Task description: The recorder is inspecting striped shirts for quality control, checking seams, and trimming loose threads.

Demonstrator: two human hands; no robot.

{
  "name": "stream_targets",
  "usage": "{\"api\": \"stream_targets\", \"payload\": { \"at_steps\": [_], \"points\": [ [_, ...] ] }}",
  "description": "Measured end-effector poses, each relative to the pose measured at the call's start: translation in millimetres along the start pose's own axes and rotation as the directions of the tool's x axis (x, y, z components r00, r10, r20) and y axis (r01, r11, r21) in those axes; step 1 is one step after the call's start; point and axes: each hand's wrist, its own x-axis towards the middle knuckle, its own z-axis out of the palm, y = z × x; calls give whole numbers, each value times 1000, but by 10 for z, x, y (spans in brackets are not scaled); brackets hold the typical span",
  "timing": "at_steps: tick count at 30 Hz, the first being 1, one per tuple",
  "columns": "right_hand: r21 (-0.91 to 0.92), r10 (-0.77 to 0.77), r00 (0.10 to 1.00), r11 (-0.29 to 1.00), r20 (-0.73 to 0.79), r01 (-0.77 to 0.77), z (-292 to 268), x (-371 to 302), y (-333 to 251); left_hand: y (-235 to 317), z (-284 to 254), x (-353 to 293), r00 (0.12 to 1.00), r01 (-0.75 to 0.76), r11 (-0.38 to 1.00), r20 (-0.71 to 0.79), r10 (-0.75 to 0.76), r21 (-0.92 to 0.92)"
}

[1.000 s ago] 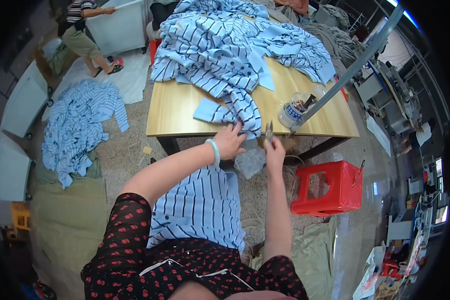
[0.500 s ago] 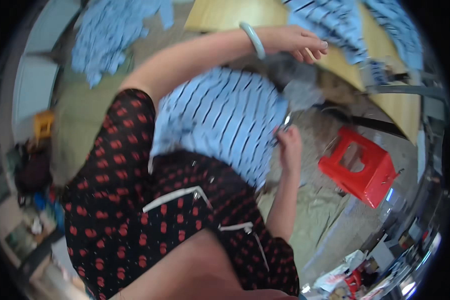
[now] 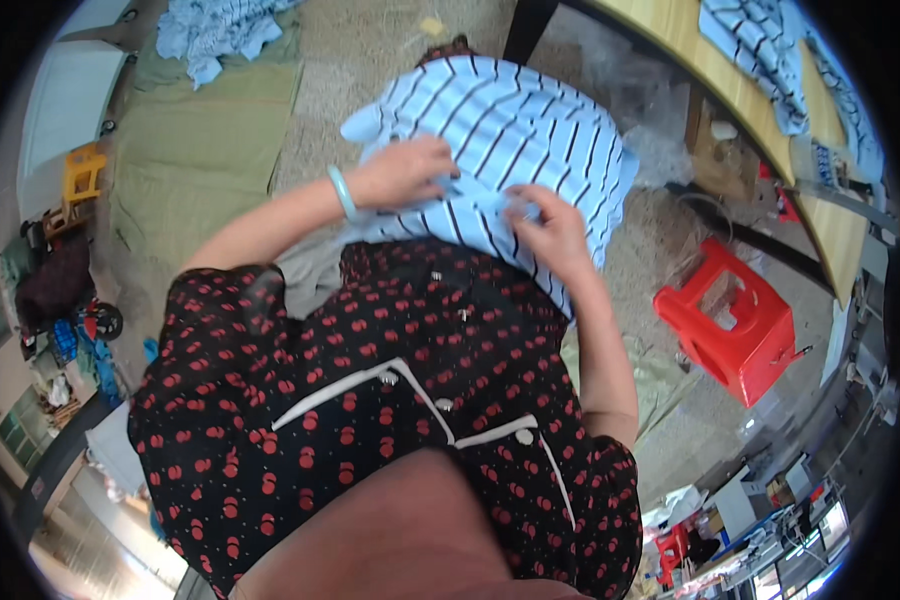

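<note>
A light-blue cloth garment with dark stripes [image 3: 510,120] lies spread over my lap. Bent over its near left part, my left hand [image 3: 405,172], with a pale bangle at the wrist, has its fingers closed on a fold of the cloth. My right hand [image 3: 553,235] is over the garment's right side, index finger and thumb drawn together toward the left hand. A small dark, blurred item shows at those fingertips; its kind cannot be made out.
A red plastic stool [image 3: 735,325] stands on the floor at right. Beyond it, a wooden table [image 3: 820,215] bears more striped garments [image 3: 760,60]. A green sheet [image 3: 205,150] covers floor at left, with a blue cloth pile [image 3: 220,35]. A yellow stool [image 3: 85,172] is farther left.
My left hand has come back from above the table edge down to the garment. My right hand, which held a small shiny metal tool, has moved inward over the cloth. The view has shifted.
</note>
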Motion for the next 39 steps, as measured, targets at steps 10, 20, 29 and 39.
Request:
{"api": "stream_targets", "payload": {
  "at_steps": [10, 20, 29, 39],
  "points": [
    [-442, -53, 949, 876, 312, 195, 224, -42, -323, 9, 320, 135, 992, -59, 985, -96, 75, 162],
    [-264, -2, 995, 964, -103, -26, -135, -363, -272, 125, 214, 356, 992, 113, 980, -30, -120, -165],
    [-232, -193, 945, 964, -263, 132, -1131, -657, -762, 944, -1022, 351, 968, 82, 859, 247, 52, -506],
    [-247, -218, 947, 956, -237, 159, -507, -470, -480, 632, -452, 516, 878, 470, 575, 421, -227, -670]
  ]
}}
